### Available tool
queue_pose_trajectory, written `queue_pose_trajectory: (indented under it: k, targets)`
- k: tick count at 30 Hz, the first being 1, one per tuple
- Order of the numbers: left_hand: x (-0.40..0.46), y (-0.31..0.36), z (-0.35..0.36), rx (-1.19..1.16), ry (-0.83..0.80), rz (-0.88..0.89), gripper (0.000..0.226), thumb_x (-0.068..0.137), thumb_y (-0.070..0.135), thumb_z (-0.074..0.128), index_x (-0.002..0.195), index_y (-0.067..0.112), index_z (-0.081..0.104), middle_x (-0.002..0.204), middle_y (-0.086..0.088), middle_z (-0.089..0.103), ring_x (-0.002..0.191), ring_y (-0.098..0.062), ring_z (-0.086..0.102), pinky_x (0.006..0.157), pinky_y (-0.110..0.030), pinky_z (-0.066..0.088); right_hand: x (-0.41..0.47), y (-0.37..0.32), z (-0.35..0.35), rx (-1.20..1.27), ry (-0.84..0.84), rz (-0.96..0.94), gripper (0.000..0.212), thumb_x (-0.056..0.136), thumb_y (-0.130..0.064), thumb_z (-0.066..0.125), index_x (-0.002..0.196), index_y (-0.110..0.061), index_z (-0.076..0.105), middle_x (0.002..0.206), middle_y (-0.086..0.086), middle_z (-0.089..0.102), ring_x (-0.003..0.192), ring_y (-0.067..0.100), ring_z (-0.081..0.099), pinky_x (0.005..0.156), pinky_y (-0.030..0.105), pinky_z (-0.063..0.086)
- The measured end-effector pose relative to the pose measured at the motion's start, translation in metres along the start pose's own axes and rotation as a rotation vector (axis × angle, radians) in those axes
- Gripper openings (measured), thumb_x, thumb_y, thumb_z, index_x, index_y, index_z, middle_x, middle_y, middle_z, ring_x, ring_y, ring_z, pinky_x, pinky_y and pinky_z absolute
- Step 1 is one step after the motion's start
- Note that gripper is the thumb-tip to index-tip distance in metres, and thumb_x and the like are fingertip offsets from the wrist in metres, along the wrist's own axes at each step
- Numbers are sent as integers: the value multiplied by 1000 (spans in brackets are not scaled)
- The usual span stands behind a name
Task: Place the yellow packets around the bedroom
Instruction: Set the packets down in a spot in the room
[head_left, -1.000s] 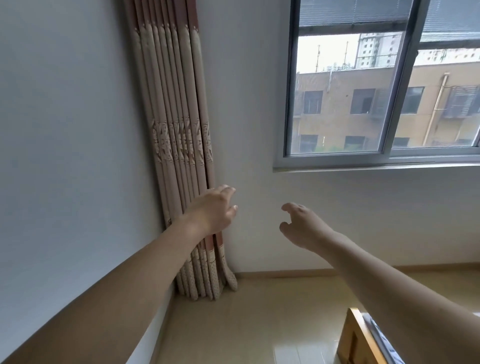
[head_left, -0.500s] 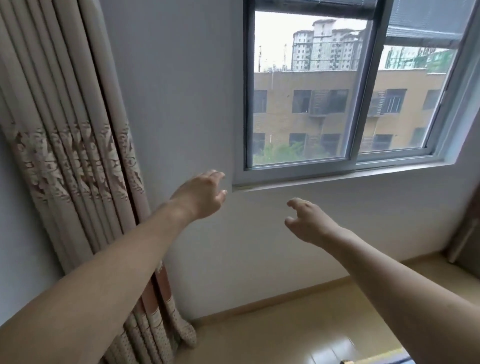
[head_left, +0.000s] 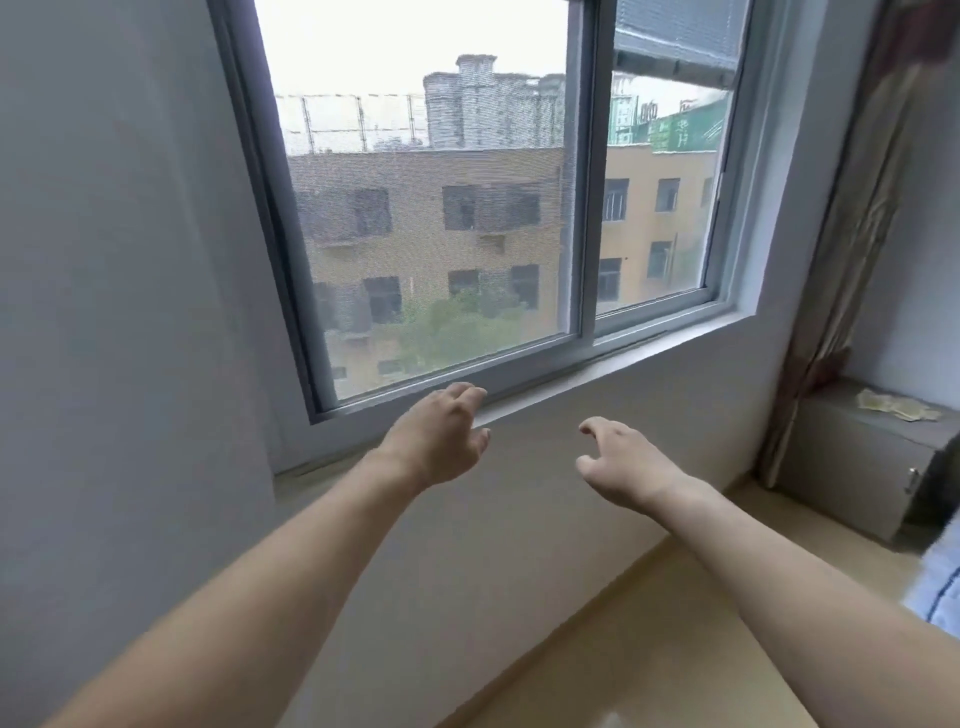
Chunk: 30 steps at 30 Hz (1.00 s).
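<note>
Both my arms reach forward toward the window wall. My left hand (head_left: 439, 439) hangs in front of the window sill (head_left: 597, 371), fingers loosely bent, holding nothing. My right hand (head_left: 621, 465) is lower and to the right, in front of the wall below the sill, fingers relaxed and empty. Several pale yellow packets (head_left: 896, 406) lie on top of a grey cabinet (head_left: 852, 457) at the far right, well away from both hands.
A sliding window (head_left: 467, 234) with a grey frame fills the upper middle. A patterned curtain (head_left: 852, 249) hangs at the right, above the cabinet. Beige floor (head_left: 649, 649) runs along the wall. A piece of light blue cloth (head_left: 940, 582) shows at the right edge.
The view has swung right: the left curtain left the frame, and the window, right curtain and cabinet with packets came in. Both hands stay empty and outstretched.
</note>
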<state>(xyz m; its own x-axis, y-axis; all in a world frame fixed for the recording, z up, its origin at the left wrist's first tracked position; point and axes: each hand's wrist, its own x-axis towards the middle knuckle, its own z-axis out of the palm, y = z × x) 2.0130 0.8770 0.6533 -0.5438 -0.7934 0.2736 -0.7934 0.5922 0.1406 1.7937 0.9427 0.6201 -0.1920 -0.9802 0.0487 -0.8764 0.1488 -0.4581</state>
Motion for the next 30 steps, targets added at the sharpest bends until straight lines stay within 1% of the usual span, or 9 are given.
queue_pose_trajectory:
  k: [2, 5, 7, 14, 19, 23, 25, 30]
  targets:
    - [56, 3, 6, 4, -13, 35, 51, 96, 32, 54, 142, 12, 43, 145, -3, 45, 130, -26, 46, 106, -34, 38, 39, 20, -16, 1, 22, 42, 55, 92, -23, 46, 145, -15, 37, 149, 5, 40, 136, 22, 38, 111, 33, 33]
    - [136, 10, 16, -11, 27, 117, 50, 96, 30, 54, 142, 12, 44, 144, -5, 47, 127, -28, 49, 103, -36, 42, 95, 51, -40, 8, 92, 101, 54, 93, -24, 46, 145, -16, 37, 148, 6, 40, 134, 23, 40, 109, 36, 36]
    - [182, 18, 28, -24, 37, 175, 52, 96, 30, 54, 143, 13, 44, 144, -6, 47, 128, -27, 49, 105, -35, 41, 128, 70, -49, 9, 108, 136, 53, 93, -24, 47, 145, -16, 37, 148, 7, 41, 134, 24, 41, 109, 36, 36]
    - [339, 41, 104, -66, -39, 323, 52, 95, 33, 53, 144, 16, 43, 146, -3, 45, 132, -25, 45, 108, -33, 37, 235, 151, -60, 14, 132, 290, 54, 90, -25, 48, 143, -18, 40, 145, 6, 44, 132, 23, 43, 108, 36, 37]
    - [463, 63, 148, -103, -50, 471, 54, 95, 31, 54, 146, 16, 40, 149, -2, 42, 133, -26, 44, 108, -33, 36, 313, 214, -87, -12, 217, 407, 53, 90, -23, 48, 142, -17, 41, 145, 7, 44, 132, 24, 43, 107, 34, 37]
    - [563, 99, 167, -180, -53, 578, 53, 96, 29, 54, 145, 16, 40, 149, -2, 41, 133, -25, 44, 106, -37, 39, 363, 262, -127, -30, 294, 520, 53, 91, -22, 47, 143, -17, 41, 146, 7, 44, 132, 23, 44, 104, 34, 37]
    - [604, 128, 179, -214, -64, 624, 52, 96, 28, 53, 145, 15, 40, 149, -2, 41, 133, -25, 43, 105, -36, 39, 383, 290, -143, -32, 340, 568, 52, 91, -23, 48, 142, -18, 42, 146, 6, 45, 132, 23, 44, 105, 34, 38]
    - [677, 209, 235, -241, -145, 743, 53, 95, 29, 53, 145, 18, 40, 149, -2, 41, 133, -24, 43, 104, -33, 39, 413, 370, -163, -4, 350, 697, 53, 93, -23, 47, 144, -18, 39, 148, 5, 41, 132, 23, 43, 104, 35, 40]
